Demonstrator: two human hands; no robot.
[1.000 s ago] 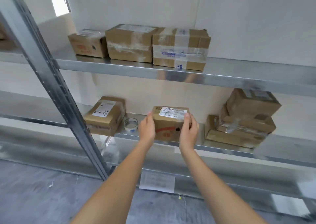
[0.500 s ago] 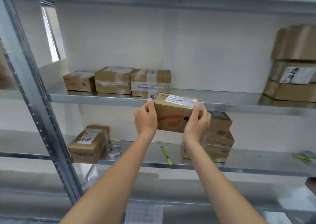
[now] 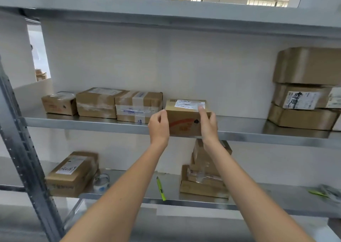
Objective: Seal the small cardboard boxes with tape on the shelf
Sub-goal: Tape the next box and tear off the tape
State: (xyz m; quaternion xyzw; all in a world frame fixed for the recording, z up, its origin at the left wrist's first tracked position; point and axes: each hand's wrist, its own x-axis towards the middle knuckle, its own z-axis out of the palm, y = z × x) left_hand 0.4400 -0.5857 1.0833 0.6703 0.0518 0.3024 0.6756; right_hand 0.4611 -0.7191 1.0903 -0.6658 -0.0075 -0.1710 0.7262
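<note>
Labelled box going onto the upper shelf

Left hand (image 3: pixel 159 126) and right hand (image 3: pixel 208 124) grip the labelled cardboard box (image 3: pixel 186 118); slide it flush beside the taped box (image 3: pixel 138 106).

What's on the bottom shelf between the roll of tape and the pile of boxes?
In the head view, a yellow-green pen-like tool lies on the bare metal between the tape roll and the stacked boxes.

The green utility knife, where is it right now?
In the head view, the green utility knife lies on the lower shelf, between the tape roll and the stacked boxes.
</note>
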